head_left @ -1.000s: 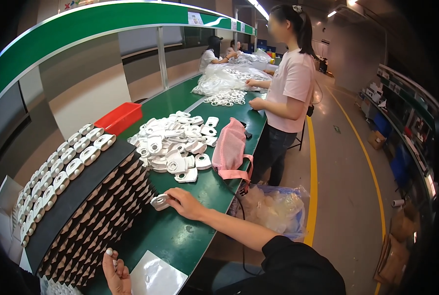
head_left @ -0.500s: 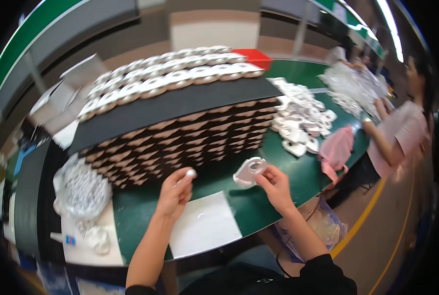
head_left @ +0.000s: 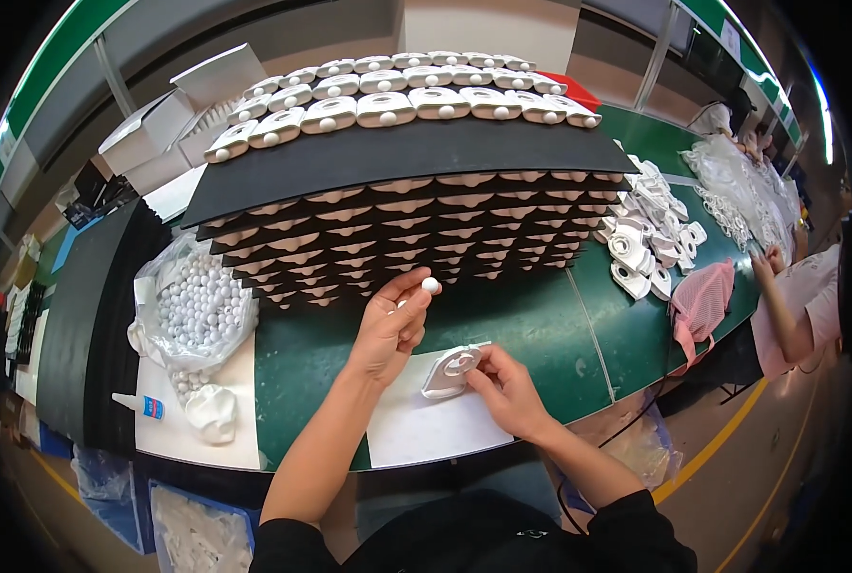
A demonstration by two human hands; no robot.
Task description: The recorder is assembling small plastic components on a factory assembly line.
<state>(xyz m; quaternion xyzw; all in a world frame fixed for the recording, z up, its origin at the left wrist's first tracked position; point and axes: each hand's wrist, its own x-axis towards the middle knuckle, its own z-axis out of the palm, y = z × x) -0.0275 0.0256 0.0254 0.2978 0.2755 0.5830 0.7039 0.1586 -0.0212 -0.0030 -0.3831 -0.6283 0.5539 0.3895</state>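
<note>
Between the thumb and forefinger of my left hand (head_left: 388,329) is a small white ball (head_left: 431,285); something else white shows among the curled fingers. My right hand (head_left: 510,390) pinches a flat white plastic part (head_left: 448,372) by its right edge. The part has a round ring opening and is tilted above a white paper sheet (head_left: 397,432). Both hands are in front of a tall stack of black boards (head_left: 416,151). On its top stand rows of similar white parts (head_left: 385,110), each front one with a ball on it.
At left lie a plastic bag of white balls (head_left: 202,301), a small glue bottle (head_left: 139,405) and a crumpled white cloth (head_left: 212,413). Loose white parts (head_left: 636,248) are heaped right of the stack, near a pink mesh bag (head_left: 703,304). Another person (head_left: 798,306) sits at far right.
My view has swung, shifting the stack and table in the picture. The white part has come over the paper, closer to my left hand, and is turned differently. Both hands keep their holds.
</note>
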